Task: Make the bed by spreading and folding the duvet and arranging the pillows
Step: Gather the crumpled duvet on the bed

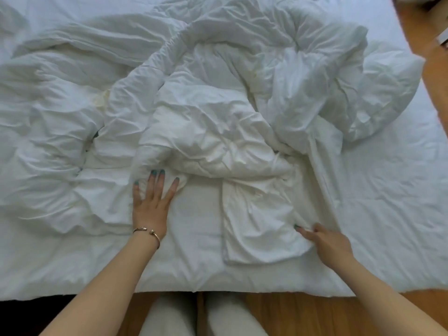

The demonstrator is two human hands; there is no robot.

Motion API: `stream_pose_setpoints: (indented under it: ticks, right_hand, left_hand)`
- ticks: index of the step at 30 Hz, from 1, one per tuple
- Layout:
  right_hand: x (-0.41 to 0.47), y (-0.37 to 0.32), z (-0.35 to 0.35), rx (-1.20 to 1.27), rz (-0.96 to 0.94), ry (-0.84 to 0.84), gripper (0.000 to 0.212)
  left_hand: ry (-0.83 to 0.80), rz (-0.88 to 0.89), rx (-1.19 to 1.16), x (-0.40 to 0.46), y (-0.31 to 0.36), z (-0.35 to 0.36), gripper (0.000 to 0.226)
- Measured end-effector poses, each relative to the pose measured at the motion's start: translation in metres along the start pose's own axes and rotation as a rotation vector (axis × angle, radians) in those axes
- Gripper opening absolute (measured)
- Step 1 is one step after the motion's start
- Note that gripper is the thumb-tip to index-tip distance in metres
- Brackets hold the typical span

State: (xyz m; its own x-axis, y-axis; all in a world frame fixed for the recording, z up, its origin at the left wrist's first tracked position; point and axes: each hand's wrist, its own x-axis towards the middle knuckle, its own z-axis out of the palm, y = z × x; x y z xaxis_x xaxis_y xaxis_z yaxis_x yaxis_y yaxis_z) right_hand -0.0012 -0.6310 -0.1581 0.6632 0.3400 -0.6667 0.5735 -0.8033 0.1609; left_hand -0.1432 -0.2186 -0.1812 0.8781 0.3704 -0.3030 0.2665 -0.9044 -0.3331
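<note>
Both hands lie on rumpled duvet [218,117]; pillow [378,93] beyond.

No readable text, labels, brands or numbers anywhere.

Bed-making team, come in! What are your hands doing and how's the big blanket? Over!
Left hand flat, fingers spread on duvet. Right hand pinching a duvet fold. Duvet still bunched mid-bed, not spread. Pillow half under the heap.
</note>
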Motion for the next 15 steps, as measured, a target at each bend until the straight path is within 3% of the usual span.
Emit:
stream_pose_setpoints:
  ticks: [2,4,6,9,11,13,15]
  right_hand:
    - [0.004,0.015,-0.009,-0.003,0.140,-0.048,0.041]
    - [0.014,0.000,-0.027,-0.038,0.210,-0.083,0.040]
    - [0.021,-0.040,-0.042,0.033,0.185,0.004,0.045]
    - [0.014,-0.121,-0.064,0.486,0.132,0.149,0.076]
    - [0.012,-0.172,-0.068,0.637,0.152,0.082,0.102]
    - [0.016,-0.201,-0.056,0.505,0.164,0.057,0.109]
    - [0.019,-0.194,-0.043,0.325,0.154,0.128,0.100]
  left_hand:
    - [-0.016,-0.045,-0.080,-0.009,-0.008,0.000,0.107]
    - [0.143,-0.028,-0.295,-0.019,-0.007,-0.001,0.115]
    - [0.265,-0.027,-0.452,-0.026,-0.004,-0.003,0.111]
    - [0.332,-0.262,-0.732,-0.023,-0.002,-0.014,0.106]
    - [0.289,-0.397,-0.964,-0.014,-0.007,-0.012,0.102]
    - [0.238,-0.342,-1.046,-0.009,-0.015,-0.006,0.101]
    - [0.158,-0.156,-0.996,-0.006,-0.026,-0.006,0.101]
